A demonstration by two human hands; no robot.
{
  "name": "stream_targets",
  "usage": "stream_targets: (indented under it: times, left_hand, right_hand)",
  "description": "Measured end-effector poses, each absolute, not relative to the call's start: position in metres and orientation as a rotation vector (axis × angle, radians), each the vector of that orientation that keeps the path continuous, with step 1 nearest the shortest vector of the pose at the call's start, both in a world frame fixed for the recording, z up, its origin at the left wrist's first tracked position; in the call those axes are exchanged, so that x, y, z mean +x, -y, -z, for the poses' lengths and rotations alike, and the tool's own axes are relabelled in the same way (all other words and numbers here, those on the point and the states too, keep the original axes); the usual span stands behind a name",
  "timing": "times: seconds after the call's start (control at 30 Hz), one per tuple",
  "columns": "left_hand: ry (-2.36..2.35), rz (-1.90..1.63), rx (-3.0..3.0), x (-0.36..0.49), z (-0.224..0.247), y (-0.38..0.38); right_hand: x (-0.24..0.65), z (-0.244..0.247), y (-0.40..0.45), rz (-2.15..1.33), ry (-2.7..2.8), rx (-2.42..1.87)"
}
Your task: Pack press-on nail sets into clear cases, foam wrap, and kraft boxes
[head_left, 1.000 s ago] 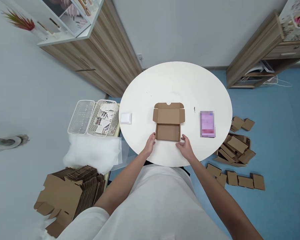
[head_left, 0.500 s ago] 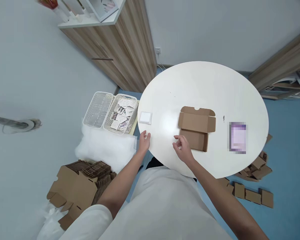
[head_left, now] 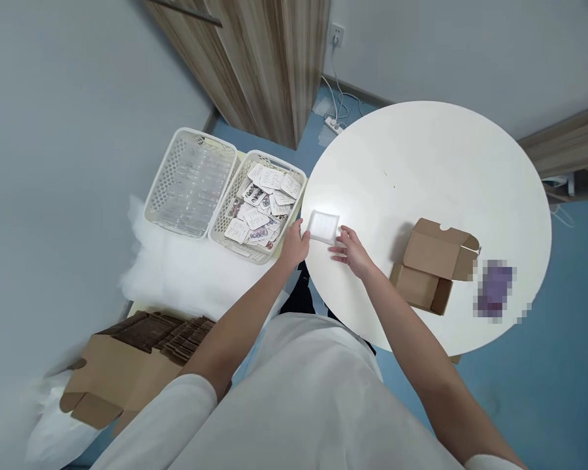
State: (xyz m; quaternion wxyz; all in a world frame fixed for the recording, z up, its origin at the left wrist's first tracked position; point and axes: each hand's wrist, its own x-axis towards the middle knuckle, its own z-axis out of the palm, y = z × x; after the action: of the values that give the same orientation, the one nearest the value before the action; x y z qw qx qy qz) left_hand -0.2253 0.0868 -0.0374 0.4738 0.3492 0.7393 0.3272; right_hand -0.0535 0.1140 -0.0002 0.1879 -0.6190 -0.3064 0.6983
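Observation:
A small white square wrapped packet [head_left: 324,227] lies flat near the left edge of the round white table [head_left: 436,156]. My left hand [head_left: 295,245] is at the packet's left side, thumb and forefinger apart at its lower left corner; whether they touch it I cannot tell. My right hand [head_left: 353,252] is by the packet's right side, fingers spread, nothing held. To the right of it a brown cardboard mailer box [head_left: 434,251] stands with its lid folded back and its inside bare. Beyond the box lies a purple item [head_left: 494,288], blurred out by pixels.
Left of the table are a white basket [head_left: 191,183] of clear plastic pieces and another basket [head_left: 257,209] full of printed cards. White wrapping sheets [head_left: 176,274] lie below them, then stacked flat cardboard boxes [head_left: 127,365]. A wood-grain cabinet [head_left: 264,65] stands behind, near a power strip [head_left: 333,125].
My view has swung left and closer to the baskets. My right hand has moved from beside the cardboard box to the white packet; my left hand has come up to the packet's edge.

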Motion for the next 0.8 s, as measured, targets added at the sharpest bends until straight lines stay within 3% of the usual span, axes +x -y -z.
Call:
stream_targets:
  times: [0.27,0.5,0.8]
  left_hand:
    - [-1.821,-0.650,1.148,-0.227,0.038,-0.106]
    - [-1.769,-0.745,1.086,-0.219,0.041,-0.093]
    - [-1.720,-0.872,1.133,-0.158,0.003,-0.056]
  right_hand:
    - [-0.069,0.005,-0.121,-1.873,1.063,-1.792]
    - [-0.062,0.018,-0.105,-1.730,1.047,-1.714]
    - [0.003,-0.003,-0.065,-1.545,1.197,-1.566]
